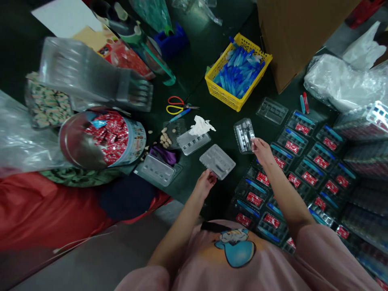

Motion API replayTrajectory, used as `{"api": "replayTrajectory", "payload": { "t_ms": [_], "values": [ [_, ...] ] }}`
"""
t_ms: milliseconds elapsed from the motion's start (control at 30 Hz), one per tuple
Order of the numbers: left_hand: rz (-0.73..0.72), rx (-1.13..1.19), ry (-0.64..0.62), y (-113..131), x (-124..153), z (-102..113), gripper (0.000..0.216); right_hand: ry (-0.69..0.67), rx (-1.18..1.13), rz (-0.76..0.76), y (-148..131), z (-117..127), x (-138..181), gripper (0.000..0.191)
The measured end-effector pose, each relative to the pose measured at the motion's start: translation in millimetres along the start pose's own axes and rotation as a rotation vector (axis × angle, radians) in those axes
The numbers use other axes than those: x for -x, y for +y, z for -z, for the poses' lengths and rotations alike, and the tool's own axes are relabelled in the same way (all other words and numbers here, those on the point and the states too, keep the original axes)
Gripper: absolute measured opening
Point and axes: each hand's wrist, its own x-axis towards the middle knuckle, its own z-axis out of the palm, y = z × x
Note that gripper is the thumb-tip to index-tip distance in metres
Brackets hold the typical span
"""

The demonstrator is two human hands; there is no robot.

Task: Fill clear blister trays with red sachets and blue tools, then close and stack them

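Note:
My left hand [206, 182] pinches the near corner of a clear plastic tray [217, 161] with moulded compartments. In my right hand [261, 148] is the edge of another clear plastic tray [244, 136], tilted and catching the light. Between the two trays there is a gap of dark table. Right of my right forearm lie rows of filled trays [309, 177], each with a blue pen and a red-and-white packet. Beyond my left hand sits an opened clear tray [194, 142] with a crumpled white tissue [201, 126] on it.
A yellow basket [222, 97] holds many blue pens. Scissors [178, 106] lie left of it. A round tin [138, 139] of red packets stands at left, near nested clear trays [87, 68]. A cardboard box [291, 36] rises at the back; stacked trays [366, 155] line the right.

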Motion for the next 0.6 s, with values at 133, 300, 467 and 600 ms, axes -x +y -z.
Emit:
{"api": "replayTrajectory", "payload": {
  "t_ms": [133, 300, 467, 600],
  "values": [
    [-0.103, -0.06, 0.199, -16, 11, 12, 0.053, 0.021, 0.431, 0.253, -6, 12, -2, 0.036],
    [-0.658, -0.432, 0.304, -6, 27, -3, 0.044, -0.072, 0.991, 0.527, 0, 12, -1, 0.027],
    [-0.959, -0.815, 0.226, 25, 17, -21, 0.036, -0.119, 1.43, 0.424, 17, 9, -15, 0.027],
    [-0.886, -1.106, 0.257, 26, -9, -14, 0.069, -0.088, 1.561, 0.382, 18, 16, -30, 0.027]
  ]
}}
